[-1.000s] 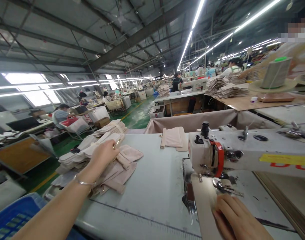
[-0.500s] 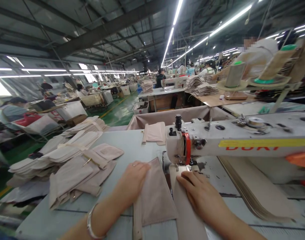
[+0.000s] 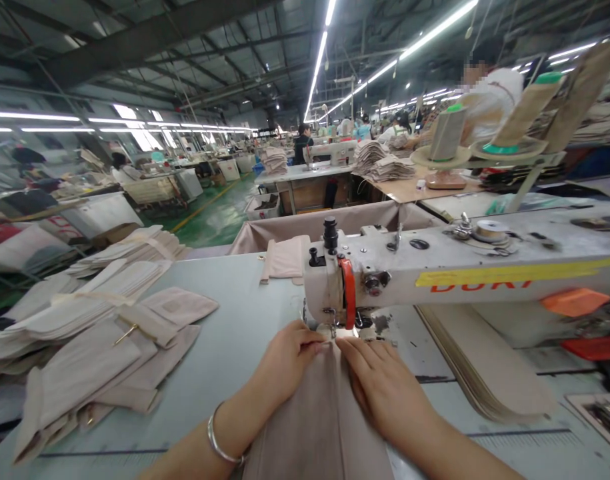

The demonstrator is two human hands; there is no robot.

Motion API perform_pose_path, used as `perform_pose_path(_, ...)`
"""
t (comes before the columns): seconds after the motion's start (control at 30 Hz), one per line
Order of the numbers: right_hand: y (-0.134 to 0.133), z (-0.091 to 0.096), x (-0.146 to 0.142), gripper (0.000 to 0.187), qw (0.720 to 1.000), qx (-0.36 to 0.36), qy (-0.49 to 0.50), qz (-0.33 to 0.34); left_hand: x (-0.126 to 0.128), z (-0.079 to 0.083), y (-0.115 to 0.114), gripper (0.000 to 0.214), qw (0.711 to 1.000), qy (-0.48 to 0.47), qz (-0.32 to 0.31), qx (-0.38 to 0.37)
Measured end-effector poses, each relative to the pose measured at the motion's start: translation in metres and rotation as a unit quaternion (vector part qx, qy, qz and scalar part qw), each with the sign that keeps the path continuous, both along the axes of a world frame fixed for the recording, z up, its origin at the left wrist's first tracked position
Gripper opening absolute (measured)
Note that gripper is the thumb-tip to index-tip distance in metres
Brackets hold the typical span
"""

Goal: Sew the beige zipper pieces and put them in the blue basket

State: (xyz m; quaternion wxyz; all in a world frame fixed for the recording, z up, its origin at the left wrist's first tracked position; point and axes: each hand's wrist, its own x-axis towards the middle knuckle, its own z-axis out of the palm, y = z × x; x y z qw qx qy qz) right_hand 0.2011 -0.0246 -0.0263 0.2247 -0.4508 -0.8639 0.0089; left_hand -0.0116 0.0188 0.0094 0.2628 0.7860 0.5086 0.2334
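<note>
A beige fabric panel (image 3: 305, 413) lies over a second beige piece (image 3: 367, 447) on the sewing machine's table, their edges running up to the presser foot (image 3: 333, 331). My left hand (image 3: 289, 357) pinches the panel's top edge just left of the foot. On the right side, my right hand (image 3: 385, 377) rests with fingers stretched out over the beige cloth, fingertips beside the foot; its thumb is partly hidden. The white sewing machine (image 3: 465, 267) reaches over from the right, with an orange guard (image 3: 348, 293) at its head.
Beige sewn pieces (image 3: 105, 353) with a brass-coloured clasp lie heaped at left, beside banded stacks (image 3: 119, 277). A folded piece (image 3: 285, 259) sits behind the machine head. Long beige strips (image 3: 489, 367) are stacked under the arm. Thread cones (image 3: 447, 133) stand at the back right, near another person.
My left hand has moved right and carried the panel onto the other piece, up against the presser foot. My right hand stays on the cloth by the foot. The view has shifted right.
</note>
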Motion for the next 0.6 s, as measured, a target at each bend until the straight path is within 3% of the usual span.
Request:
perform_pose_path(0.17, 0.0, 0.0, 0.0, 0.048, 1.0, -0.024, -0.011, -0.006, 0.018, -0.007, 0.012, 0.003, 0.999, 0.032, 0.04, 0.011)
perform_pose_path(0.43, 0.0, 0.002, -0.001, 0.048, 1.0, -0.026, -0.011, -0.01, 0.011, -0.001, 0.004, 0.018, 0.991, 0.104, 0.053, 0.07)
perform_pose_path(0.6, 0.0, 0.004, -0.002, 0.049, 1.0, -0.021, -0.019, -0.011, 0.009, -0.005, 0.004, 0.021, 0.993, 0.098, 0.027, 0.058)
